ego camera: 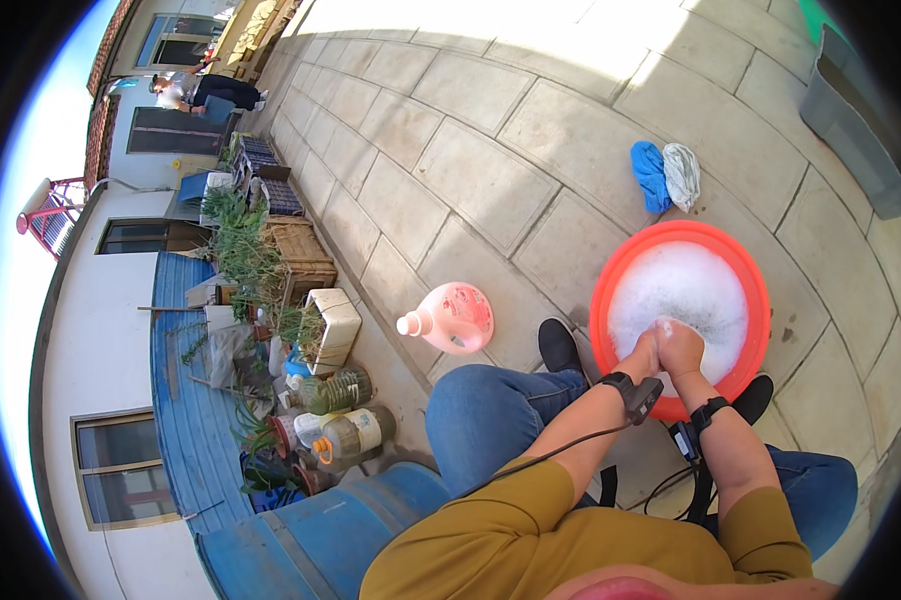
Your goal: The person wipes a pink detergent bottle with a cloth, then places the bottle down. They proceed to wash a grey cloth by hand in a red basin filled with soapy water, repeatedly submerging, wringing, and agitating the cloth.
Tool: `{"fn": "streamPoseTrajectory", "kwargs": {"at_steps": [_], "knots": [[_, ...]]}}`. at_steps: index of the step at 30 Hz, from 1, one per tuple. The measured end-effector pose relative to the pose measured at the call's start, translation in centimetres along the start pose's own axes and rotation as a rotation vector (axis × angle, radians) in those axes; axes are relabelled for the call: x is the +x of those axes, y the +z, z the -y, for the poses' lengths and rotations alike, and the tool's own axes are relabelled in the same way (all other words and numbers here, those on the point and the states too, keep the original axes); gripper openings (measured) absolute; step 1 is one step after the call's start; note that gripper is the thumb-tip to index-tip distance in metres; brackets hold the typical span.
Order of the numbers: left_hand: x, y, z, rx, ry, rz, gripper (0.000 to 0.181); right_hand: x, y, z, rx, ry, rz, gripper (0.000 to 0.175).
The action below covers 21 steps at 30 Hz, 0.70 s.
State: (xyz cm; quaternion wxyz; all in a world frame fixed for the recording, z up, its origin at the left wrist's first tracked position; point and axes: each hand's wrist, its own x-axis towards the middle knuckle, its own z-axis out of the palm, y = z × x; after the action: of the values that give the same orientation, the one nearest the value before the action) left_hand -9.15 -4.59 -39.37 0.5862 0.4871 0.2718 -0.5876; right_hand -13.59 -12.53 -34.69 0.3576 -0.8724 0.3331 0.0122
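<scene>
A red plastic basin full of white foam stands on the paving between my feet. Both my forearms reach down into it, each with a black strap at the wrist. My left hand is pressed against my right hand at the near side of the foam. The right one looks curled, with suds on it; the left one's fingers are mostly hidden. A greyish patch shows through the suds just beyond them. Whether either hand grips something cannot be seen.
Blue and white bundled cloths lie beyond the basin. To the left stands a pink detergent bottle. A grey plastic tub is at the right. Planters, large bottles and a blue drum line the left side. A person stands far off.
</scene>
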Motion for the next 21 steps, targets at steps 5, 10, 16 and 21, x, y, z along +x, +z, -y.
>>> {"fn": "streamPoseTrajectory", "kwargs": {"at_steps": [5,10,16,21], "knots": [[0.1,2.3,0.2,-0.002,-0.041,-0.102,0.032,0.6,1.3,-4.5,-0.111,0.128,0.08,0.045],[1.3,3.0,1.5,0.538,0.26,-0.06,0.037,1.9,2.4,-9.5,0.029,0.49,0.152,0.052],[2.9,0.4,1.7,-0.152,0.087,-0.126,0.041,3.7,1.1,-14.2,0.142,0.484,-0.05,0.047],[3.6,-2.0,1.5,0.0,-0.06,-0.286,0.05,2.0,2.6,-10.7,0.09,0.462,0.047,0.031]]}}
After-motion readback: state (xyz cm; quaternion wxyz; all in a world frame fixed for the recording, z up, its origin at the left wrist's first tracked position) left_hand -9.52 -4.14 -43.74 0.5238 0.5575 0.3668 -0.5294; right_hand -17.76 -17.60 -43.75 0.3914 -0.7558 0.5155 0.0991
